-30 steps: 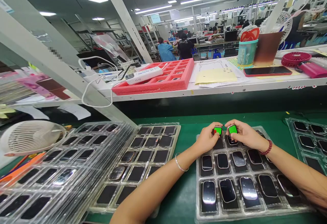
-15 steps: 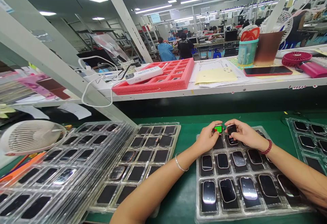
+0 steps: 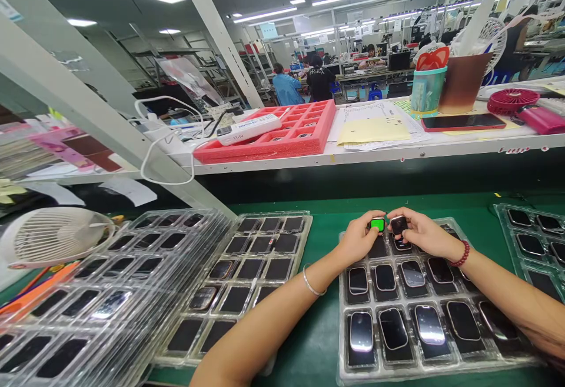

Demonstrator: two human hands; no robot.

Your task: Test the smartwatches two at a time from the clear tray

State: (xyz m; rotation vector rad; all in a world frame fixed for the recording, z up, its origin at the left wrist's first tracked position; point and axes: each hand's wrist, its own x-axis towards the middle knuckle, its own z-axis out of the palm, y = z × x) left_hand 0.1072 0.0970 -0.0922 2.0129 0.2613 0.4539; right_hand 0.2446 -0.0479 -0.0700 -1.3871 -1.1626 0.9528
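My left hand (image 3: pixel 358 239) pinches a small watch body with a lit green screen (image 3: pixel 377 223) over the far row of a clear plastic tray (image 3: pixel 343 315). My right hand (image 3: pixel 421 233) grips a second watch body with a dark screen (image 3: pixel 398 224) right beside it. The two hands almost touch. The tray under them holds several dark-screened watch bodies (image 3: pixel 385 277) in pockets. A silver bangle sits on my left wrist and a red bead bracelet on my right.
More clear trays (image 3: pixel 247 269) of watch bodies lie stacked to the left on the green mat (image 3: pixel 326 340), and another tray (image 3: pixel 532 240) at the right edge. A white fan (image 3: pixel 53 237) stands far left. A shelf behind carries a red foam tray (image 3: pixel 291 131), papers and a phone. People work in the background.
The screen of the watch body in my right hand went from green to dark. The left one stays green. Both hands stayed in place over the tray's far row.
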